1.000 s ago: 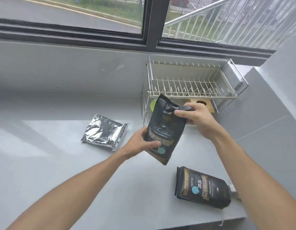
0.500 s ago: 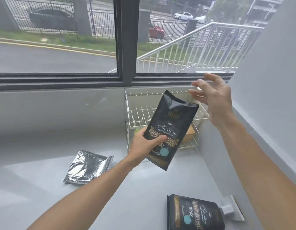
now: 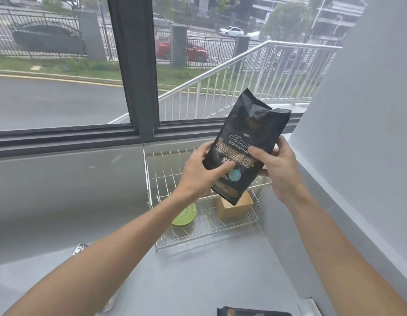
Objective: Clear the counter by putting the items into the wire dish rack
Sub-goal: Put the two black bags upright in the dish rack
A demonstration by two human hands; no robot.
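The grey surface (image 3: pixel 220 270) stretches beneath both forearms, ending at the window wall. Just below and beyond the hands stands the wire dish rack (image 3: pixel 150 183), two-tiered; under the hands its lower tier holds a green plate (image 3: pixel 184 216) and a small cardboard box (image 3: pixel 234 207). The black coffee bag (image 3: pixel 245 144) is held upright, slightly tilted, above the rack's upper tier. The left hand (image 3: pixel 202 174) clasps its lower left edge, thumb across the front; the right hand (image 3: pixel 277 165) wraps the right side, fingers closed on the front. The bag looks full, soft-sided and smooth, probably moderately heavy and apt to slump, so gripping low on both sides seems soundest. Nearer than the hands, a second black bag (image 3: pixel 252 312) and a foil pouch (image 3: pixel 80 248) remain on the surface.
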